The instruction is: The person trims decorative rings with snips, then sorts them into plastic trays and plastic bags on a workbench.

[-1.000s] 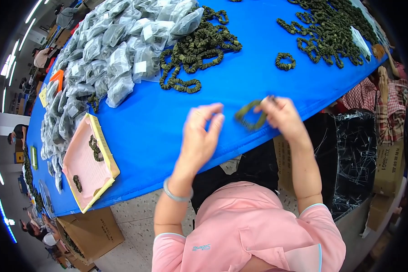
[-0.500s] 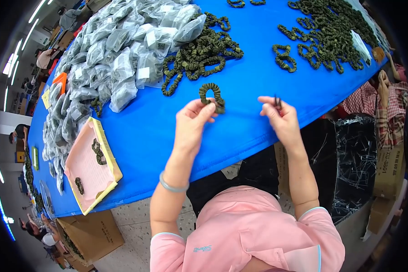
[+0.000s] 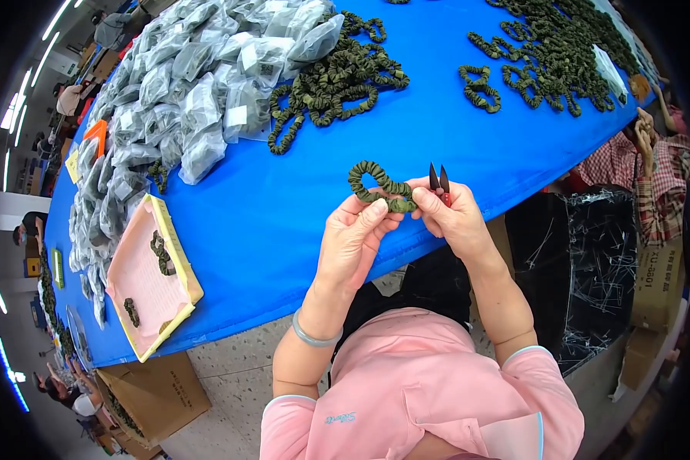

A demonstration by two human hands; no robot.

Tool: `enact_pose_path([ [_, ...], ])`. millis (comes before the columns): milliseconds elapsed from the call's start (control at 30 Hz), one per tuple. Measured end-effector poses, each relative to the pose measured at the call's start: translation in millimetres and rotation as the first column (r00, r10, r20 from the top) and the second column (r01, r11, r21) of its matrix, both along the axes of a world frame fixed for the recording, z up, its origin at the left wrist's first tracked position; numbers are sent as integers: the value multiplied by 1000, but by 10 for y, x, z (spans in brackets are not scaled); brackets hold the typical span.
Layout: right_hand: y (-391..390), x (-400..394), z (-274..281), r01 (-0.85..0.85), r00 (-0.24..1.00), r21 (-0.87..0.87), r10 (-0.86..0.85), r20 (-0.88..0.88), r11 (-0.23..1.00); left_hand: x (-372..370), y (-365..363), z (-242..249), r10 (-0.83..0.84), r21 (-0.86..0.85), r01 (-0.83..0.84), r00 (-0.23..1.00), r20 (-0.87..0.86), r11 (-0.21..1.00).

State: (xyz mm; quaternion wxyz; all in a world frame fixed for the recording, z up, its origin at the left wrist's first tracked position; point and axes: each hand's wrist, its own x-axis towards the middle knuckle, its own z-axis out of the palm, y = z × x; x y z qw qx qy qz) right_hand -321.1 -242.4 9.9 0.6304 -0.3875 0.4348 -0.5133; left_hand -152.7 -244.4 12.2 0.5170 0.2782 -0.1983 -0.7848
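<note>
A dark green gathered scrunchie [image 3: 393, 186] is pinched by my left hand [image 3: 354, 236], its loop standing up above the thumb and fingers. My right hand [image 3: 458, 221] has thumb and fingertips closed at the scrunchie's right end. Tucked in that same hand is a pair of thread snips [image 3: 444, 180] with dark pointed blades up and a bit of red handle showing; the blades are apart. Both hands are over the front edge of the blue table [image 3: 261, 230]. Behind them lies a tangled pile of similar scrunchies [image 3: 333, 84].
Many clear bagged packets [image 3: 203, 107] are heaped at the left. A yellow-rimmed tray [image 3: 189, 270] holds a few scrunchies. More scrunchies [image 3: 560, 61] spread at far right, near a person in a checked shirt [image 3: 663, 199]. A black-lined box [image 3: 602, 284] with thread scraps stands right.
My right hand has moved left with the snips and now meets the scrunchie's right end. My left hand has shifted slightly right and lower, and the scrunchie has tilted over sideways.
</note>
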Motion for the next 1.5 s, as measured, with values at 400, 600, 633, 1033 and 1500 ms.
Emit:
enact_pose_path([
  [400,37,44,6,63,847,-356,-239,-474,932,-36,72,-10,121,-82,-101,946,300,992],
  [600,95,21,215,-14,769,-503,-312,-557,864,-55,95,-20,297,-341,-125,803,517,932],
  [633,98,12,230,-45,757,-528,-316,-572,848,-57,92,-22,327,-378,-125,779,535,917],
  [1033,111,15,236,-225,508,-684,-516,-690,694,-48,88,-5,588,-675,1,492,643,738],
  [1500,76,-25,276,-373,318,-756,-691,-649,539,-38,125,37,582,-656,50,414,700,753],
])
